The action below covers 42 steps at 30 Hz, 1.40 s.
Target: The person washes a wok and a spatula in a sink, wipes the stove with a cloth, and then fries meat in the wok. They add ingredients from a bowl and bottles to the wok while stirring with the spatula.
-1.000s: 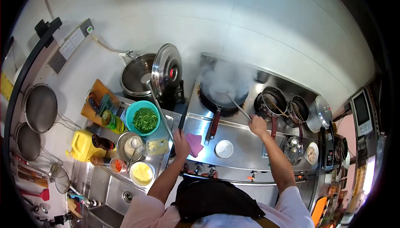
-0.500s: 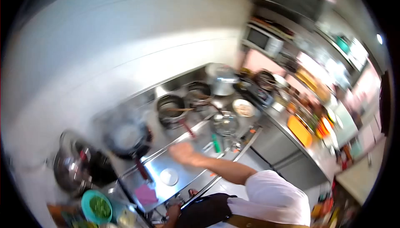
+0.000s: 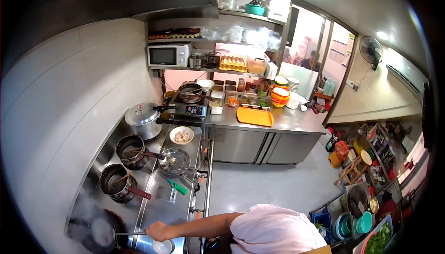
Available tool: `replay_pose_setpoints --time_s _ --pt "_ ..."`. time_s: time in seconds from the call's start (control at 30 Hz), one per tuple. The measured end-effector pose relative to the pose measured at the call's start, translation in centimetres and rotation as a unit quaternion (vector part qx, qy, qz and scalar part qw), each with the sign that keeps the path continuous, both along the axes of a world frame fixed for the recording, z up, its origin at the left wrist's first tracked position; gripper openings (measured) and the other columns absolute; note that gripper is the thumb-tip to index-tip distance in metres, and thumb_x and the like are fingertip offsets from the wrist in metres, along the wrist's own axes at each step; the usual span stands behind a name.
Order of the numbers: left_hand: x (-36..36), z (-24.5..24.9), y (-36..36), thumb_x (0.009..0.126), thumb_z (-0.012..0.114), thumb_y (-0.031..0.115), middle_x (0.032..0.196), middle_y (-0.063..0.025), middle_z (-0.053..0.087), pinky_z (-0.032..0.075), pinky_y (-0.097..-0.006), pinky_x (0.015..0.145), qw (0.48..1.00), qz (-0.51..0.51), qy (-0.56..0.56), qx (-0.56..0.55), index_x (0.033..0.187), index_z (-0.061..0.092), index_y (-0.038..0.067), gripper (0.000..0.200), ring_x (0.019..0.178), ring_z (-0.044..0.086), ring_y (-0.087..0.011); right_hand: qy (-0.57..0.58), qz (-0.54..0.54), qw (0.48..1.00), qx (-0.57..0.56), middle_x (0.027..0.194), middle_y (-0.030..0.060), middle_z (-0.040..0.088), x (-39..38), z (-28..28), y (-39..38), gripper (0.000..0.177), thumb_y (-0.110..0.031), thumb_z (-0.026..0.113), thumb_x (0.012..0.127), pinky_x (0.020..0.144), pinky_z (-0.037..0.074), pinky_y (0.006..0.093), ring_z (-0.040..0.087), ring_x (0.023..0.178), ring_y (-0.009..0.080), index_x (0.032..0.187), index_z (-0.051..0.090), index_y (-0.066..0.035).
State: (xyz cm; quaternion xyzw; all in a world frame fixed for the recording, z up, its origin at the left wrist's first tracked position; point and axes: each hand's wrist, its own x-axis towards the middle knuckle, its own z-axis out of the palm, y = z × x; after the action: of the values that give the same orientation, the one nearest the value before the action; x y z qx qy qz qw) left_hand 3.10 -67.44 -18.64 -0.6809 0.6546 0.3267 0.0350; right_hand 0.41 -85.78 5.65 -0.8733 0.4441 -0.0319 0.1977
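Observation:
My right hand is closed round the end of a thin metal handle. The handle reaches left to a steaming dark pan on the stove at the lower left; steam hides its contents. Just below my hand is a small white bowl. Farther up the stove stand two dark pots with dark red handles. A green-handled tool lies near a glass lid or bowl. My left hand is out of view.
A pressure cooker and a bowl of pale pieces sit at the stove's far end. Beyond are a counter with an orange tray, and shelves with a microwave. A person shows behind glass. Crowded racks stand at right.
The view has swung right, showing more counter and floor. My right hand, empty-looking and blurred before, now holds the metal handle at the steaming pan. My left hand has left the view.

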Motion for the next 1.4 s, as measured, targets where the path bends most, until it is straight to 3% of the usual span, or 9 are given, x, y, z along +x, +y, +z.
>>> replay_pose_setpoints --time_s 0.27,0.37,0.53,0.6,0.87,1.07,1.13,1.3,1.4 --pt "1.4 -0.6 1.3 0.081 0.053 0.019 0.087 -0.0227 0.065 0.050 -0.0506 0.067 1.000 -0.001 0.015 -0.012 0.085 0.067 0.003 0.022 0.079 0.064 -0.0405 0.004 0.010 1.000 -0.007 0.085 0.0210 0.067 0.0 -0.1 0.3 0.019 -0.011 0.054 0.078 0.064 0.054 0.0467 0.067 0.079 0.0351 0.084 0.068 -0.001" --pt "3.4 -2.8 4.2 0.079 0.055 0.017 0.086 -0.0222 0.065 0.050 -0.0503 0.066 0.996 0.014 0.045 -0.074 0.083 0.067 0.003 0.019 0.078 0.064 -0.0404 -0.028 0.086 0.990 -0.108 0.083 0.0152 0.069 0.8 -8.4 -1.6 0.017 -0.013 0.056 0.074 0.057 0.053 0.0458 0.067 0.074 0.0321 0.082 0.070 -0.007" --pt "3.3 1.1 5.5 0.083 0.051 0.015 0.099 -0.0203 0.064 0.050 -0.0496 0.079 0.993 0.096 0.031 0.064 0.103 0.061 0.006 0.024 0.095 0.063 -0.0375 0.152 0.124 0.979 0.051 0.089 0.0203 0.067 0.7 5.4 -1.7 0.020 -0.017 0.058 0.076 0.074 0.054 0.0429 0.066 0.084 0.0355 0.086 0.067 -0.003" --pt "3.2 1.9 5.5 0.083 0.051 0.014 0.099 -0.0170 0.064 0.049 -0.0502 0.082 0.986 0.163 0.043 0.018 0.102 0.063 0.008 0.023 0.096 0.062 -0.0362 0.104 0.087 0.991 -0.004 0.088 0.0227 0.066 0.8 2.7 -4.5 0.026 -0.019 0.056 0.077 0.078 0.052 0.0480 0.065 0.087 0.0374 0.095 0.066 -0.004" --pt "2.7 -0.9 5.5 0.089 0.048 0.024 0.098 -0.0145 0.064 0.050 -0.0459 0.082 0.987 0.155 0.027 -0.027 0.106 0.065 0.014 0.026 0.094 0.063 -0.0321 0.178 0.238 0.947 -0.118 0.086 0.0206 0.066 6.5 14.0 -6.8 0.033 -0.016 0.051 0.078 0.073 0.051 0.0473 0.065 0.083 0.0361 0.107 0.065 -0.012" --pt "2.7 -2.5 6.1 0.088 0.049 0.017 0.104 -0.0152 0.063 0.049 -0.0467 0.084 0.987 0.148 0.027 -0.049 0.114 0.063 0.016 0.029 0.096 0.063 -0.0332 0.144 0.247 0.954 -0.086 0.089 0.0225 0.066 13.7 9.1 -6.7 0.023 -0.012 0.054 0.077 0.076 0.052 0.0450 0.065 0.087 0.0373 0.091 0.067 0.000" --pt "2.7 -0.1 6.4 0.083 0.053 0.017 0.096 -0.0167 0.066 0.051 -0.0470 0.078 0.978 0.182 0.048 -0.085 0.096 0.064 0.005 0.021 0.088 0.066 -0.0330 0.115 0.247 0.958 -0.091 0.089 0.0236 0.066 15.6 7.1 -6.8 0.023 -0.012 0.054 0.078 0.077 0.052 0.0442 0.065 0.089 0.0379 0.091 0.066 0.003" --pt "2.8 -4.9 7.1 0.082 0.053 0.016 0.094 -0.0187 0.066 0.050 -0.0466 0.078 0.976 0.193 0.057 -0.081 0.095 0.064 0.004 0.021 0.087 0.065 -0.0366 0.028 0.216 0.973 -0.071 0.087 0.0266 0.065 19.6 2.1 -8.6 0.023 -0.017 0.058 0.077 0.081 0.051 0.0457 0.064 0.088 0.0398 0.088 0.066 0.002" --pt "3.7 -3.6 7.8 0.081 0.054 0.016 0.094 -0.0195 0.066 0.050 -0.0457 0.079 0.970 0.211 0.088 -0.080 0.097 0.063 0.004 0.023 0.088 0.064 -0.0374 -0.069 0.209 0.971 -0.096 0.074 0.0206 0.064 20.7 0.7 -9.3 0.015 -0.010 0.054 0.077 0.060 0.051 0.0471 0.063 0.064 0.0355 0.083 0.063 0.001"
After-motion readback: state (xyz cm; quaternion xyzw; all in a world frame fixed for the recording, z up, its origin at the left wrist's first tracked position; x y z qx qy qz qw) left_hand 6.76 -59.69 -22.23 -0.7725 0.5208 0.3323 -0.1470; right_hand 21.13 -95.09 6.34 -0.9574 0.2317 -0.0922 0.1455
